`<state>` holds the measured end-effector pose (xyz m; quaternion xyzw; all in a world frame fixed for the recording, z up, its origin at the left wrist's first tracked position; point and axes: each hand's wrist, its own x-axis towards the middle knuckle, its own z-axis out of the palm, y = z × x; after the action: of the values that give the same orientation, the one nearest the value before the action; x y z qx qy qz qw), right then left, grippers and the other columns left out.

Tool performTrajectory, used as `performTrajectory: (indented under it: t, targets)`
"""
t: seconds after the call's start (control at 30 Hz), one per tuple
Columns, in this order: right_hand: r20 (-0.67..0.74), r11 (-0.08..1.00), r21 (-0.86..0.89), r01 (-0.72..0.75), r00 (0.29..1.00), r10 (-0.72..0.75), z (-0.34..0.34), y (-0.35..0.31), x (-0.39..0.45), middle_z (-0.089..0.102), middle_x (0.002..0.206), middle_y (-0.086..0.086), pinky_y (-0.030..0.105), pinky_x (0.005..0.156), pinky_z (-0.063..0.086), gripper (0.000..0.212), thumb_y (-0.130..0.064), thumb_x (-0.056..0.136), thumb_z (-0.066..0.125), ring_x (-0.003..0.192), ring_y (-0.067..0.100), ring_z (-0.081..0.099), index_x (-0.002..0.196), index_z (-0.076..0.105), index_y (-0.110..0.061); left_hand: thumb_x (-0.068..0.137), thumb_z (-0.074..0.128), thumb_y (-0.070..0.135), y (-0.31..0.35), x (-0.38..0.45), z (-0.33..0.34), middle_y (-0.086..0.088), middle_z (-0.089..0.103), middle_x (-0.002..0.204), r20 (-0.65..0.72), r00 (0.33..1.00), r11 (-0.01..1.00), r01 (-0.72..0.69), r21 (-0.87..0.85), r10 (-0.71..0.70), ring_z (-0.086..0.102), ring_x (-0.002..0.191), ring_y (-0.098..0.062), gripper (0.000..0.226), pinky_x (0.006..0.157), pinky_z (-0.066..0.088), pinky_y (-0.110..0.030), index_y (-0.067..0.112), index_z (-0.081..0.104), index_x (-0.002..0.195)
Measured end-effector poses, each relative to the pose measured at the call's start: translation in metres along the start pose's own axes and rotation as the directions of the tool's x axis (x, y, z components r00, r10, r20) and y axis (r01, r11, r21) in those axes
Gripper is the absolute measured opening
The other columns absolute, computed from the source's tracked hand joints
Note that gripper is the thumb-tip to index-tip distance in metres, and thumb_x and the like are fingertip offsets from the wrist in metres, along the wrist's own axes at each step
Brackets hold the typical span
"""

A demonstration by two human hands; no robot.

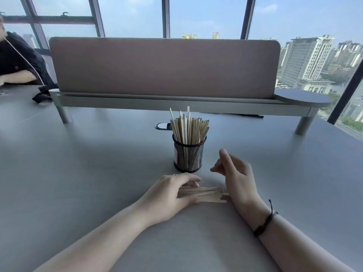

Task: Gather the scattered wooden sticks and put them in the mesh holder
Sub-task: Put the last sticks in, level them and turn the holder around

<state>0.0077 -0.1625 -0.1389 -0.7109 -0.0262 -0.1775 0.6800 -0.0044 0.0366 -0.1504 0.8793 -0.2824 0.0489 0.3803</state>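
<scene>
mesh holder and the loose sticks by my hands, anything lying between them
Nothing: in the head view only bare grey table separates the mesh holder from the loose sticks, apart from the left hand's fingertips.

A black mesh holder [189, 155] stood upright on the grey desk [78, 163], already packed with pale wooden sticks [189, 127] that stood on end and fanned out above its rim, two or three poking higher than the rest. Just in front of it, a small bundle of loose sticks [206, 194] lay flat on the desk, roughly parallel and pointing left to right, overlapping one another.
</scene>
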Motion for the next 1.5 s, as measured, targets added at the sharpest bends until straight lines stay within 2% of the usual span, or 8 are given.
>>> performTrajectory:
  t: [0.17,0.27,0.4,0.7,0.83,1.0,1.17,1.5]
  targets:
    - [0.155,0.836,-0.545,0.065,0.988,0.025,-0.007,0.003,-0.006,0.068,0.069,-0.010,0.025,0.063,0.045,0.036,-0.053,0.088,0.059,0.063,-0.006,0.055,0.079,0.072,-0.021,0.089,0.072,0.032,-0.004,0.001,0.002,0.013,0.066,0.109,-0.006,0.998,0.993,-0.059,0.104,0.060,0.055,0.106,0.003,0.032,0.090,0.040,-0.009,0.023,0.070,0.119]
    - [0.420,0.676,-0.670,0.306,0.907,0.006,0.002,0.004,-0.015,0.065,0.104,-0.020,0.017,0.083,0.047,0.046,-0.068,0.078,0.056,0.095,-0.007,0.058,0.102,0.071,-0.032,0.093,0.061,0.025,-0.004,-0.001,0.003,0.010,0.061,0.109,0.021,0.997,0.986,-0.077,0.148,0.075,0.051,0.105,-0.002,0.026,0.091,0.038,-0.012,0.024,0.071,0.117]
    - [0.520,0.663,-0.653,0.366,0.853,0.041,0.005,0.002,-0.019,0.061,0.119,-0.018,0.025,0.094,0.046,0.064,-0.075,0.071,0.054,0.108,0.000,0.056,0.120,0.059,-0.034,0.087,0.048,0.018,-0.003,0.000,0.001,0.002,0.064,0.106,0.022,0.998,0.985,-0.062,0.161,0.059,0.057,0.098,-0.008,0.036,0.086,0.046,-0.020,0.017,0.072,0.115]
    - [0.631,0.711,-0.571,0.411,0.774,0.059,0.001,-0.003,-0.015,0.058,0.129,-0.025,0.013,0.096,0.040,0.053,-0.056,0.072,0.074,0.113,-0.006,0.053,0.119,0.066,-0.033,0.100,0.052,0.024,-0.003,-0.002,0.003,0.007,0.055,0.094,-0.012,0.995,0.981,-0.098,0.169,0.102,0.054,0.084,-0.004,0.022,0.078,0.038,-0.011,0.015,0.072,0.099]
    - [0.590,0.736,-0.553,0.392,0.807,0.014,-0.002,0.002,-0.013,0.065,0.119,-0.018,0.015,0.086,0.047,0.026,-0.040,0.080,0.076,0.098,-0.001,0.062,0.102,0.075,-0.026,0.100,0.051,0.029,-0.007,-0.001,0.002,0.011,0.058,0.093,-0.077,0.993,0.987,-0.083,0.138,0.094,0.057,0.087,0.000,0.025,0.078,0.043,-0.016,0.017,0.071,0.092]
    - [0.582,0.703,-0.565,0.432,0.812,-0.031,0.001,0.002,-0.015,0.065,0.105,-0.013,0.026,0.081,0.052,0.014,-0.030,0.084,0.066,0.087,0.008,0.065,0.095,0.071,-0.024,0.086,0.048,0.067,-0.013,-0.005,-0.003,0.023,0.057,0.112,-0.027,1.000,0.965,0.012,0.261,-0.005,0.049,0.110,0.000,0.049,0.098,0.039,-0.027,0.033,0.069,0.115]
    - [0.593,0.625,-0.616,0.479,0.804,-0.031,-0.002,0.003,-0.012,0.058,0.098,-0.012,0.009,0.076,0.035,0.014,-0.037,0.086,0.066,0.089,0.002,0.047,0.095,0.064,-0.027,0.080,0.038,0.082,-0.020,-0.007,-0.008,0.027,0.057,0.117,-0.040,0.999,0.966,0.011,0.257,-0.001,0.046,0.115,0.002,0.065,0.102,0.037,-0.029,0.037,0.073,0.112]
    - [0.617,0.568,-0.621,0.541,0.784,-0.072,0.001,0.002,-0.016,0.058,0.090,-0.014,0.027,0.081,0.042,0.037,-0.059,0.086,0.045,0.090,0.008,0.050,0.093,0.069,-0.032,0.094,0.047,0.036,-0.010,-0.007,-0.005,0.008,0.064,0.094,-0.043,0.986,0.890,-0.128,0.438,0.163,0.060,0.089,-0.015,0.025,0.079,0.052,-0.034,0.022,0.068,0.096]
